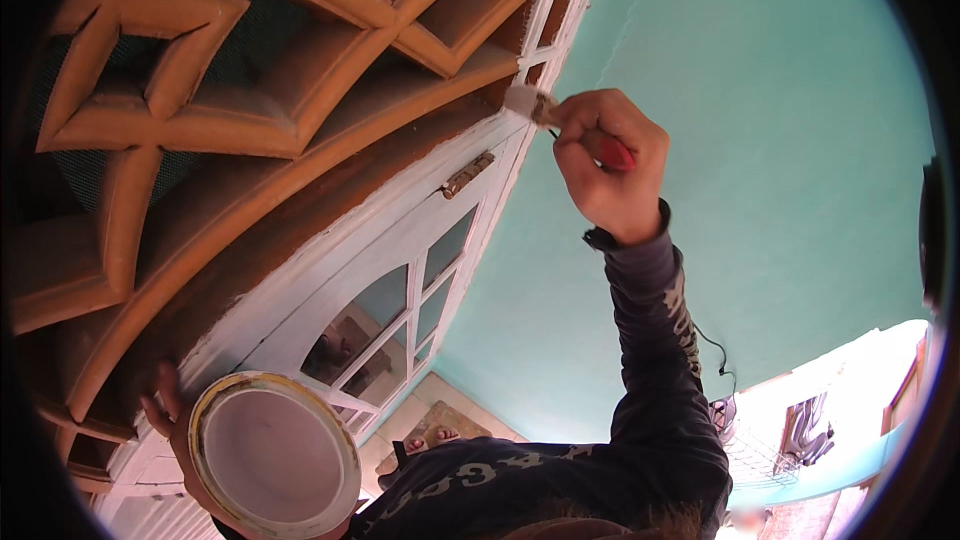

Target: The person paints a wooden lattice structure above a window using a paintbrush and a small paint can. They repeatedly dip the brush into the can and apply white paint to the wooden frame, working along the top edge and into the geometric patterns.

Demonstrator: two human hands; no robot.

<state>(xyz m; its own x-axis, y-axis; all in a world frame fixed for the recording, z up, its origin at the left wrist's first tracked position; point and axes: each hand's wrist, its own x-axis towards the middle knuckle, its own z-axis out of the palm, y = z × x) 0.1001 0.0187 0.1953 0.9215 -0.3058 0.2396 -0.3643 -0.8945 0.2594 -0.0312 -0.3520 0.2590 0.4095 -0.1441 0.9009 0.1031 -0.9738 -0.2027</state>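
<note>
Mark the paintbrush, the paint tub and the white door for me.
Paintbrush (527, 103): head view, on the bristles.
Paint tub (268, 378): head view, on the upper rim.
White door (396, 228): head view, on the panel above the panes.

On the left, the lattice (230, 133) is orange-brown, patterned in nested diamonds. The door (350, 250) beside it is white, its hinge (468, 176) brown. The wall (770, 190) on the right is turquoise. The brush (535, 106) has whitish bristles and a red handle (617, 154); the near tub (352, 455) is pinkish white within a yellow-smeared rim. The person's dark sleeve (645, 310) bears pale lettering.
</note>
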